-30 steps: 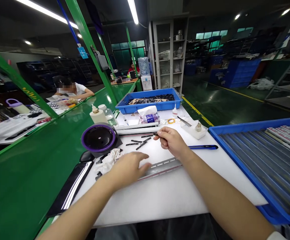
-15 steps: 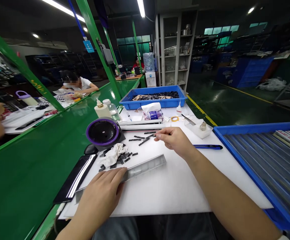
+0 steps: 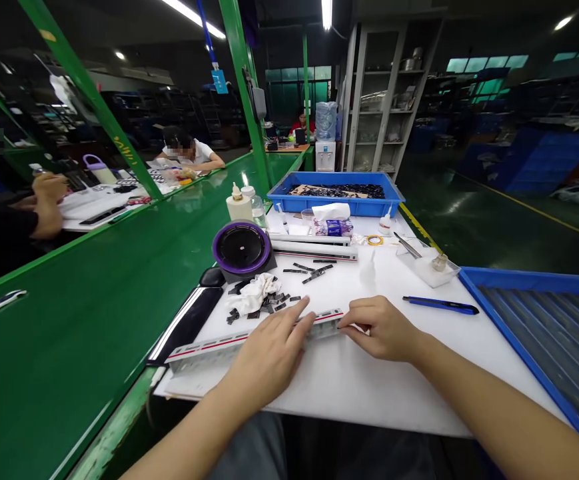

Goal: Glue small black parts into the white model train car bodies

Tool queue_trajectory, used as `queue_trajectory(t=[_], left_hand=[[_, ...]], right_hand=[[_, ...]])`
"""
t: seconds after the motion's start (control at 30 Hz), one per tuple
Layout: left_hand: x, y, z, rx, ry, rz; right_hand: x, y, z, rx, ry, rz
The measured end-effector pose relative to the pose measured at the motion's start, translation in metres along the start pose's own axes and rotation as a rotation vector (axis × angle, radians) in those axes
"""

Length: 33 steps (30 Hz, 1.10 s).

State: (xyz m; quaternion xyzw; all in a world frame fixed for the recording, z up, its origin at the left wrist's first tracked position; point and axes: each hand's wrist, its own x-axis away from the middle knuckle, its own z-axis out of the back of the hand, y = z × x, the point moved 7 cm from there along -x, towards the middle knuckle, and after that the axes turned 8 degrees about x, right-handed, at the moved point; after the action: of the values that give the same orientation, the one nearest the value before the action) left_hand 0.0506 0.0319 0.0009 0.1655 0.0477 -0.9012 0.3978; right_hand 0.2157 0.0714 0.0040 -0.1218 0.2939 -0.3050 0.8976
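Note:
A long pale-grey model train car shell (image 3: 209,345) with a red stripe and window openings lies slanted across the white work board. My left hand (image 3: 272,350) grips it near its right half, fingers reaching over the top. At the shell's right end, my right hand (image 3: 382,327) is closed in a pinch; a small dark bit, apparently a black strip, shows at the fingertips. Loose black strips (image 3: 318,273) lie beyond the shell. Short black pieces (image 3: 269,305) are scattered beside a crumpled white cloth (image 3: 254,295).
A purple-rimmed black round device (image 3: 242,248) stands at left. More striped shells (image 3: 314,250) lie behind the strips. A blue utility knife (image 3: 440,305) sits at right, near a large blue tray (image 3: 519,283). A blue bin (image 3: 336,205) is at the back. Co-workers sit at left.
My right hand has moved from the loose strips to the shell's right end. The shell has turned its striped face up, and my left hand has shifted right along it. The camera view has swung left.

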Motion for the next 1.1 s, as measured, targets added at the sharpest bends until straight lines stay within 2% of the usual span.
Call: queue_trajectory(t=[0.17, 0.4, 0.47, 0.57, 0.67, 0.73, 0.8, 0.9, 1.03, 1.1], left_hand=[[-0.026, 0.008, -0.011, 0.102, 0.001, -0.041], [-0.030, 0.005, -0.023, 0.005, -0.084, -0.042], [-0.030, 0.006, -0.022, 0.002, -0.070, -0.031], [-0.033, 0.008, -0.024, -0.028, -0.091, 0.007], [-0.039, 0.011, -0.028, -0.059, -0.152, 0.019], [-0.045, 0.014, -0.030, -0.054, -0.168, 0.009], [-0.051, 0.016, -0.032, -0.040, -0.176, 0.008], [-0.058, 0.015, -0.034, -0.005, -0.187, 0.043], [-0.060, 0.011, -0.035, 0.030, -0.171, 0.091], [-0.060, 0.010, -0.035, 0.043, -0.170, 0.095]], right_hand=[[0.002, 0.004, -0.004, 0.129, -0.080, 0.038], [0.001, 0.010, -0.017, 0.261, -0.179, -0.059], [0.001, 0.008, -0.014, 0.240, -0.174, -0.067], [-0.002, 0.010, 0.006, 0.163, -0.076, -0.083], [0.001, 0.031, 0.022, 0.159, -0.046, -0.278], [0.007, 0.048, 0.023, 0.219, -0.110, -0.428], [0.013, 0.059, 0.017, 0.256, -0.194, -0.479], [0.016, 0.060, 0.008, 0.230, -0.259, -0.414], [0.015, 0.053, 0.009, 0.215, -0.247, -0.343], [0.013, 0.053, 0.014, 0.231, -0.198, -0.352]])
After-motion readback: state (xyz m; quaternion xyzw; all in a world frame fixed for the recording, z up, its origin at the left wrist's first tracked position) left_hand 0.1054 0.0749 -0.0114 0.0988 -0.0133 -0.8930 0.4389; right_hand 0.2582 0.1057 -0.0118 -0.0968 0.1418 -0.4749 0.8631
